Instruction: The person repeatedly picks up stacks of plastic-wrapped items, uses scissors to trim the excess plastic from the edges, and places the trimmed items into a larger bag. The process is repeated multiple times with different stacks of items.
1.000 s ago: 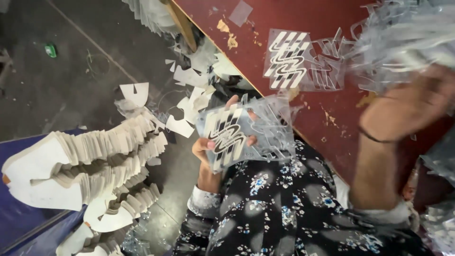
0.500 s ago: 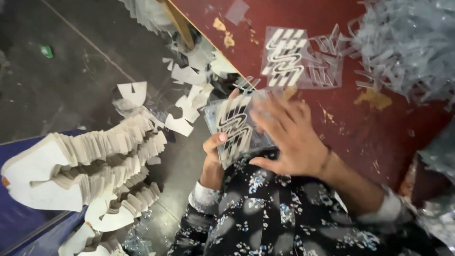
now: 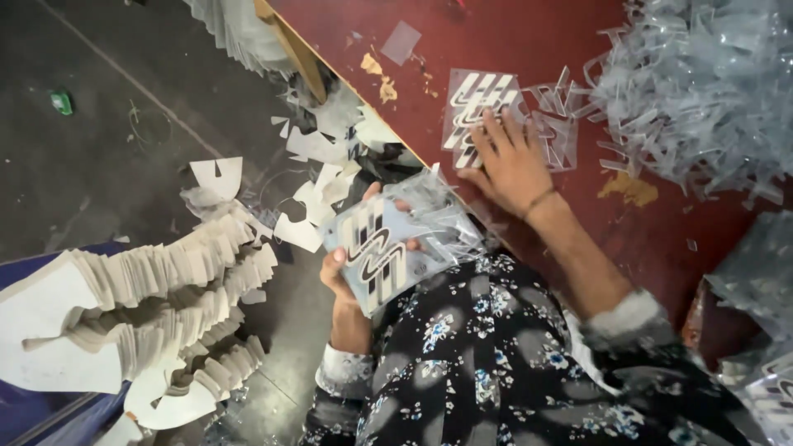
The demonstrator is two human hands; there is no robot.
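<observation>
My left hand [image 3: 347,272] grips a stack of clear plastic sheets printed with black-and-white stripe shapes [image 3: 388,248], held over my lap beside the table edge. My right hand [image 3: 508,161] lies flat with fingers spread on another striped plastic sheet [image 3: 475,111] that rests on the dark red table [image 3: 529,49]. Small clear plastic offcuts [image 3: 557,132] lie just right of that sheet. My patterned dark sleeve and lap fill the bottom of the view.
A big heap of clear plastic trimmings [image 3: 702,83] covers the table's right part. More striped sheets [image 3: 768,388] sit at bottom right. Stacks of white cut card pieces [image 3: 157,289] stand at left, with loose white scraps [image 3: 322,157] on the grey floor.
My right hand left the stack in my left hand and reached out onto the striped sheet on the table. The left hand kept its stack almost still.
</observation>
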